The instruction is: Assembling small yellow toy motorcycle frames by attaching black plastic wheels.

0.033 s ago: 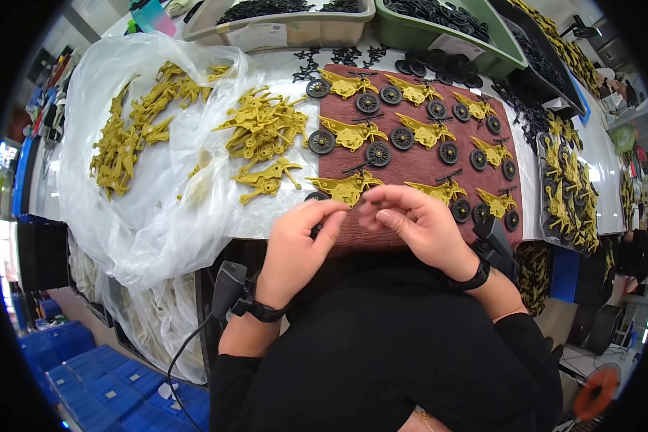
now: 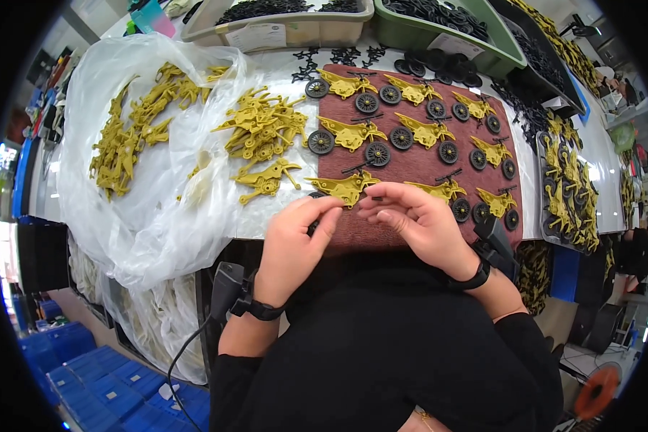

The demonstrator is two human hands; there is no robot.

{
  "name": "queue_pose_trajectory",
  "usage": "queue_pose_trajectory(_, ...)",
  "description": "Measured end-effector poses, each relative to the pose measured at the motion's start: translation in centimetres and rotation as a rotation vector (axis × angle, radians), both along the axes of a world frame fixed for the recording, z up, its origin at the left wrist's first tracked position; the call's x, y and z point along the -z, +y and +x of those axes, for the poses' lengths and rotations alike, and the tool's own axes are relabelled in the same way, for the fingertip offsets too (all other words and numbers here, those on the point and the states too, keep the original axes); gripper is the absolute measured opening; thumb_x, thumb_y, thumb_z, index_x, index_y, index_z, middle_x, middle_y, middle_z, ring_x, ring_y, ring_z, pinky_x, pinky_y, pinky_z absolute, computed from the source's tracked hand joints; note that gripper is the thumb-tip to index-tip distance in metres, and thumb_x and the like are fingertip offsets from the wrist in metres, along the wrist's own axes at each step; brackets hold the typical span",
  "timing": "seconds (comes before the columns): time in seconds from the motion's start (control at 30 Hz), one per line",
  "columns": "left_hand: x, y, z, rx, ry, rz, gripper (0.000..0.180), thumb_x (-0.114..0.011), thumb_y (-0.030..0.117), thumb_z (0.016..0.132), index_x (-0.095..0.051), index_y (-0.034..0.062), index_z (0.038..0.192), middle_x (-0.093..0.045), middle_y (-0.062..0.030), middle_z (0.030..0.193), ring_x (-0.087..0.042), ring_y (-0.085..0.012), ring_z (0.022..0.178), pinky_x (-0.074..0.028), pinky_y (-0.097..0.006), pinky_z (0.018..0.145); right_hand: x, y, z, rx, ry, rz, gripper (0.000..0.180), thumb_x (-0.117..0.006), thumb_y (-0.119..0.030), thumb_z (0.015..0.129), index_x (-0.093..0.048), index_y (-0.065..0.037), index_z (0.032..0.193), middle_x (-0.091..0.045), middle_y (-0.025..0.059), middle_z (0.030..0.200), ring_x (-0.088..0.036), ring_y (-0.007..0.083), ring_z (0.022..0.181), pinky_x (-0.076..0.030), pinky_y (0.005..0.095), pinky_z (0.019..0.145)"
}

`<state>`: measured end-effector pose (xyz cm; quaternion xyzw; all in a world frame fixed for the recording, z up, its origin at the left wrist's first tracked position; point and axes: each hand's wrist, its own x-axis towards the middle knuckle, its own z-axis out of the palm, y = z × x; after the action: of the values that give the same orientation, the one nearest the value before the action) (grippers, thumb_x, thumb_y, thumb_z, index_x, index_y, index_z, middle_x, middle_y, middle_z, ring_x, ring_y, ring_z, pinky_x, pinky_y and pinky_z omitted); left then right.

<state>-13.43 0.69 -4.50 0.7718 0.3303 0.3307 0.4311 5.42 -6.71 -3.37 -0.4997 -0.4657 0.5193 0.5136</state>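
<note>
Both my hands are at the near edge of a dark red cloth (image 2: 367, 232), by a yellow toy motorbike body (image 2: 347, 189) with a black handlebar. My left hand (image 2: 295, 237) lies over a black wheel at the body's left end, partly covering it. Its thumb and index tips come close together at the body's lower edge, and anything between them is hidden. My right hand (image 2: 421, 225) sits just right of this body with its fingers curled. A small dark piece shows at its fingertips, too small to name. The fingertips of the two hands are apart.
Several toy motorbikes (image 2: 425, 132) with black wheels stand in rows on the cloth. Left are a heap of yellow bodies (image 2: 263, 126) and a clear plastic bag (image 2: 173, 237). Behind are a beige bin (image 2: 317, 34) and a green bin (image 2: 507, 54) of black parts. A filled tray (image 2: 543, 201) stands right.
Both hands have shifted very slightly, the right one's fingertips a little up and to the left. Everything else looks the same.
</note>
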Motion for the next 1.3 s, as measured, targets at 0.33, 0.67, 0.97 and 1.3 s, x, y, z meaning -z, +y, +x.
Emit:
queue_pose_trajectory(0.33, 0.8, 1.8, 0.4, 0.002, 0.436, 0.541, 0.03, -0.066, 0.008, 0.074, -0.068, 0.0117, 0.104, -0.05, -0.0061, 0.065, -0.054, -0.0242, 0.061, -0.044, -0.035, 0.056, -0.3, 0.4, 0.2, 0.056, -0.573, 0.226, 0.023, -0.059, 0.003, 0.084, -0.06, 0.002, 0.107, -0.058, 0.0097, 0.085, -0.06, 0.0169, 0.073, -0.05, 0.0278, 0.065)
queue_pose_trajectory(0.67, 1.0, 1.4, 0.4, 0.013, 0.643, 0.654, 0.034, -0.066, 0.012, 0.072, -0.069, 0.0164, 0.106, -0.053, -0.0042, 0.063, -0.057, -0.0216, 0.061, -0.044, -0.035, 0.053, 1.4, 1.2, -2.0, 0.052, -0.935, 0.284, 0.008, -0.061, -0.005, 0.08, -0.057, -0.001, 0.085, -0.053, 0.0142, 0.078, -0.057, 0.0332, 0.073, -0.048, 0.0406, 0.066)
queue_pose_trajectory(0.97, 1.1, 1.5, 0.4, 0.037, 0.658, 0.625, 0.033, -0.065, 0.013, 0.073, -0.069, 0.0141, 0.106, -0.055, -0.0045, 0.064, -0.058, -0.0212, 0.062, -0.046, -0.035, 0.053, 1.4, 1.3, -3.5, 0.01, -1.093, 0.237, 0.008, -0.059, -0.002, 0.079, -0.054, 0.002, 0.085, -0.052, 0.0162, 0.077, -0.056, 0.0342, 0.072, -0.048, 0.0417, 0.066)
queue_pose_trajectory(1.3, 1.5, 1.7, 0.4, 0.051, 0.616, 0.608, 0.031, -0.064, 0.012, 0.074, -0.069, 0.0138, 0.105, -0.055, -0.0055, 0.064, -0.058, -0.0222, 0.061, -0.046, -0.035, 0.054, 1.8, 2.5, -4.0, 0.115, -1.054, 0.134, 0.009, -0.064, -0.002, 0.076, -0.056, 0.001, 0.078, -0.057, 0.018, 0.071, -0.058, 0.035, 0.068, -0.048, 0.0406, 0.063)
